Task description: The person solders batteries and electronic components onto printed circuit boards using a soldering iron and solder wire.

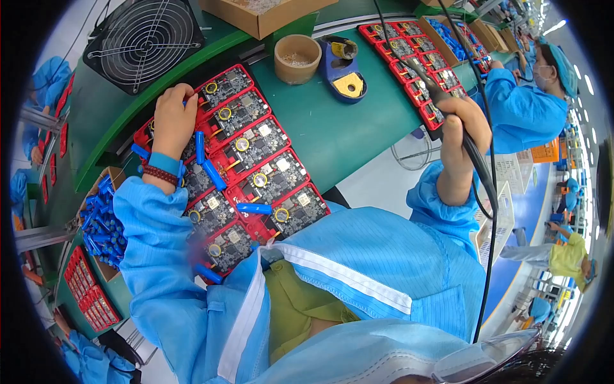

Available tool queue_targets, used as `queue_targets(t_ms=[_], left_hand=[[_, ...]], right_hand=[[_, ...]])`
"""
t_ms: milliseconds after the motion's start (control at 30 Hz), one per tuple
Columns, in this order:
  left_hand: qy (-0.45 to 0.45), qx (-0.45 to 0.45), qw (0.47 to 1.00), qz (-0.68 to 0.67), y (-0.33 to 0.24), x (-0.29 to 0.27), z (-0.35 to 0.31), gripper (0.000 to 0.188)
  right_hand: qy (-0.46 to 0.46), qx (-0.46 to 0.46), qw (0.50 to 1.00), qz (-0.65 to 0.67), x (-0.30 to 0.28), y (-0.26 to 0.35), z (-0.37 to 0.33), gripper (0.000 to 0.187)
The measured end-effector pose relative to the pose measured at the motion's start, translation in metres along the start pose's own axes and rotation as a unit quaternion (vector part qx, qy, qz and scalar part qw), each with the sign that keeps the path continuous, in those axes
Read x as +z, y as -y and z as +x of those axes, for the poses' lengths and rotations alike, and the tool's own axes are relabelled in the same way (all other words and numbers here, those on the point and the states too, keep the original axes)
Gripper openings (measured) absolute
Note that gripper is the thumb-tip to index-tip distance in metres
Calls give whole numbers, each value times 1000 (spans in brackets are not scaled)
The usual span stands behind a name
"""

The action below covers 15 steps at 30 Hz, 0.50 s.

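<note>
My left hand [176, 118] rests over the upper left of a red tray [256, 227], fingers curled down. A bit of blue shows by its fingertips, apparently a small blue cylinder [186, 102] mostly hidden by the hand. Green-black circuit boards [276, 178] with yellow-ringed round parts fill the tray's cells. Loose blue cylinders [213, 175] lie across the tray near my wrist and along its middle. Raised at the right, my right hand [465, 131] is closed around a soldering iron [437, 91] with a black cable, away from the boards.
A round tan pot [298, 59] and a blue soldering iron stand [344, 69] sit beyond the tray. Left are a black fan [146, 45] and a box of blue cylinders [102, 221]. Another board tray [409, 64] lies right, near a co-worker [521, 109]. Black cables hang at the right.
</note>
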<state>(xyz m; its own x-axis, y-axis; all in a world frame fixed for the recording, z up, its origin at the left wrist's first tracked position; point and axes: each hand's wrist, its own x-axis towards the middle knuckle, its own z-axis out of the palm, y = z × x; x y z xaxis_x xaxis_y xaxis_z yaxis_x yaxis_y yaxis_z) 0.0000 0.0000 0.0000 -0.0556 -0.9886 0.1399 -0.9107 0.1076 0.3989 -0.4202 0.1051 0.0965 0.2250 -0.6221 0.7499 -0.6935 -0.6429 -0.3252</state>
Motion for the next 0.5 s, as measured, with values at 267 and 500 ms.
queue_targets(t_ms=[267,500], left_hand=[[-43,64,994,-76,-17,-86,-113,28],[61,-201,940,-267,-1,-109,-260,25]], right_hand=[[-15,147,979,139,89,-52,-1,11],[-9,331,887,321,137,-79,1,25]])
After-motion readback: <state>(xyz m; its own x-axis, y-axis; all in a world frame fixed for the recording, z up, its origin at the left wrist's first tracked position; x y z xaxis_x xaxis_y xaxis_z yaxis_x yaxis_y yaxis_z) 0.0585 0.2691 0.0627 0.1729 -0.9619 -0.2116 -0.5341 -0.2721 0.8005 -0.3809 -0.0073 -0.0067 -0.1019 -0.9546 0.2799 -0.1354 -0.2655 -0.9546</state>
